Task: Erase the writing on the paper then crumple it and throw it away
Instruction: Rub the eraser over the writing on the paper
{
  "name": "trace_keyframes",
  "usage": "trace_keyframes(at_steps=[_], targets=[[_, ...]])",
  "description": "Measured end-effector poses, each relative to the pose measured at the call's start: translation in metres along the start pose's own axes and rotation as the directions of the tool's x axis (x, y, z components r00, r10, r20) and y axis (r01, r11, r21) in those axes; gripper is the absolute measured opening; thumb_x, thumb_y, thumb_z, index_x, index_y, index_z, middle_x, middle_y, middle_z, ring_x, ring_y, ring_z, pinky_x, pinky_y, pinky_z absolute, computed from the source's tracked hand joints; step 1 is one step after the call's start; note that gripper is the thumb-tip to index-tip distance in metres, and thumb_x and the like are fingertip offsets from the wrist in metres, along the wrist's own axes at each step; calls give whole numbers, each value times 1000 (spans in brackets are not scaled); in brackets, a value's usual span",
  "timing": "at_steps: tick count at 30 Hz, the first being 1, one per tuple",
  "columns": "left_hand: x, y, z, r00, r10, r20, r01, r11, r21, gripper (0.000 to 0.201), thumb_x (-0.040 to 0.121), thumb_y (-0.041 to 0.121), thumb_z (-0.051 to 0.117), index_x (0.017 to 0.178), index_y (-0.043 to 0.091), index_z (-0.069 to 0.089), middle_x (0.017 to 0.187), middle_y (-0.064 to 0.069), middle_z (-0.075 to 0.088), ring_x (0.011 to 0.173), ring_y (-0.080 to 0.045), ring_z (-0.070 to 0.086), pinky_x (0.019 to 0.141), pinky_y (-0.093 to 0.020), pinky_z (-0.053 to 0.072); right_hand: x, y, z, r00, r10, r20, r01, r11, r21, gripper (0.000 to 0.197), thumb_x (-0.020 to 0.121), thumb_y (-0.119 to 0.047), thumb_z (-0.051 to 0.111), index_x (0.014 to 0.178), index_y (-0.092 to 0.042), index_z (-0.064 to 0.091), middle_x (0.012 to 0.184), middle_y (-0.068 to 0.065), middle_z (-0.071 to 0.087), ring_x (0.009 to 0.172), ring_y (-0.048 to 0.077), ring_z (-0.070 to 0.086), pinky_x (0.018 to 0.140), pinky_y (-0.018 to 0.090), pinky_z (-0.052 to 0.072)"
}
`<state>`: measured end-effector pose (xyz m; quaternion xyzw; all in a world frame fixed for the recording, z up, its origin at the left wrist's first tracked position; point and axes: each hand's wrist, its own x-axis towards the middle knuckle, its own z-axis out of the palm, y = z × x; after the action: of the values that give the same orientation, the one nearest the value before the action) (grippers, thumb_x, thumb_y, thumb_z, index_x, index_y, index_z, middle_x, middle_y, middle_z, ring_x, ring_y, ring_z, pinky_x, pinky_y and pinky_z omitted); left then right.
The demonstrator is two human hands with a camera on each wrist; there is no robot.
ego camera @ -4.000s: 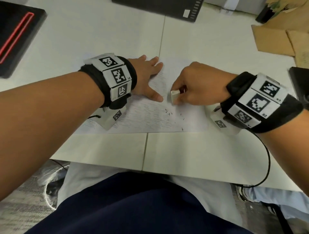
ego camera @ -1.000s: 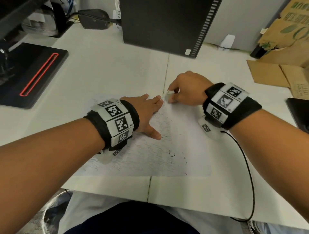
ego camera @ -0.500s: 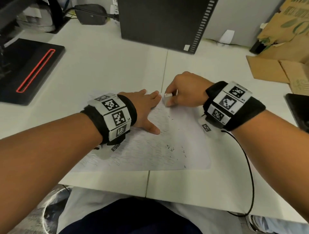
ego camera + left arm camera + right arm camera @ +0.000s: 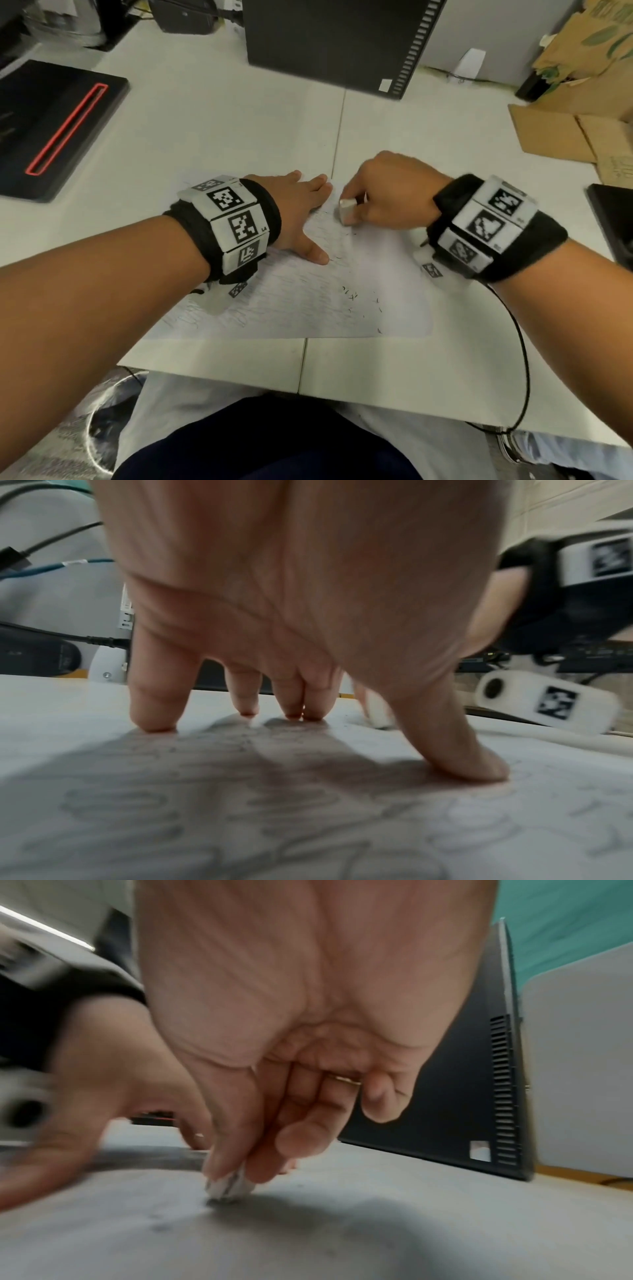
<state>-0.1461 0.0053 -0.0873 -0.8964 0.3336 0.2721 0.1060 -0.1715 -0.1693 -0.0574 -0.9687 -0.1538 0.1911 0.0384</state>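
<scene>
Right hand has slid its pinched eraser nearer; left hand lies flat, fingers straight, holding paper. Rub gently.

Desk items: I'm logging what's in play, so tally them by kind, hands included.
Hands: 2, left hand flat on the paper, right hand pinching the eraser
Paper: 1
Eraser: 1
Computer tower: 1
Total: 5
</scene>
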Motion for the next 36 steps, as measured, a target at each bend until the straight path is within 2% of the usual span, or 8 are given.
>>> trace_keyframes(at_steps=[6, 10, 13, 19, 21, 28, 31, 36], targets=[[0, -2, 1, 1000, -5, -8, 5, 1000, -17, 117, 71, 83, 50, 155, 25, -9, 161, 13, -14, 150, -21, -1, 115, -52, 27, 10, -1, 1, 998, 14, -67, -16, 999, -33, 30, 94, -41, 65, 101, -14, 78, 93, 6, 76, 85, 25, 68, 80, 44, 58], [2, -1, 1, 1000, -10, -14, 10, 1000, -21, 118, 71, 84, 51, 155, 27, -8, 161, 16, -13, 150, -20, 0, 110, -54, 31, -34, -14, 20, 996, -72, 54, 72, 997, -9, 22, 99, -34, 57, 106, -27, 76, 92, -5, 73, 84, 19, 65, 78, 39, 55], [2, 1, 0, 1000, -11, -8, 11, 1000, -10, 118, 71, 83, 51, 155, 27, -9, 161, 16, -14, 150, -20, -1, 108, -54, 32, -45, -17, 19, 990, -93, 103, 93, 996, 8, 21, 98, -33, 59, 113, -33, 75, 99, -9, 74, 87, 16, 65, 79, 36, 55], [3, 2, -1, 1000, -9, 5, 9, 1000, -24, 118, 74, 80, 51, 155, 22, -12, 161, 10, -16, 150, -24, -2, 116, -48, 21, -6, -3, 1, 998, 16, -56, -16, 1000, 9, 26, 94, -39, 65, 106, -21, 79, 94, 0, 76, 88, 23, 68, 81, 43, 58], [2, 1, 0, 1000, -5, -5, 5, 999, -39, 117, 75, 79, 53, 155, 21, -10, 162, 9, -15, 150, -24, -2, 116, -47, 21, -10, -7, 7, 1000, -13, -29, 12, 1000, -27, 26, 95, -38, 62, 104, -20, 78, 93, 1, 76, 86, 23, 67, 80, 42, 57], [7, -2, 2, 1000, 11, 1, -11, 996, -84, 119, 73, 78, 56, 154, 23, -12, 161, 11, -16, 150, -24, -7, 118, -47, 17, -54, -25, 27, 988, -106, 112, 113, 992, -60, 21, 99, -36, 56, 109, -34, 74, 98, -8, 72, 88, 17, 64, 77, 33, 53], [8, -1, -1, 1000, 9, -16, -11, 996, -85, 118, 74, 77, 56, 155, 23, -10, 161, 10, -15, 150, -25, -5, 117, -46, 17, -38, -16, 15, 997, -51, 64, 50, 999, 12, 21, 97, -40, 61, 108, -31, 77, 95, -8, 75, 86, 16, 66, 79, 34, 55], [10, -4, -4, 1000, -11, -5, 10, 996, -87, 117, 75, 77, 54, 154, 22, -12, 161, 9, -16, 150, -26, -5, 118, -47, 16, -10, -6, 9, 997, 30, -75, -23, 996, 92, 27, 92, -41, 66, 92, -18, 79, 80, 4, 75, 75, 23, 68, 73, 44, 59]])
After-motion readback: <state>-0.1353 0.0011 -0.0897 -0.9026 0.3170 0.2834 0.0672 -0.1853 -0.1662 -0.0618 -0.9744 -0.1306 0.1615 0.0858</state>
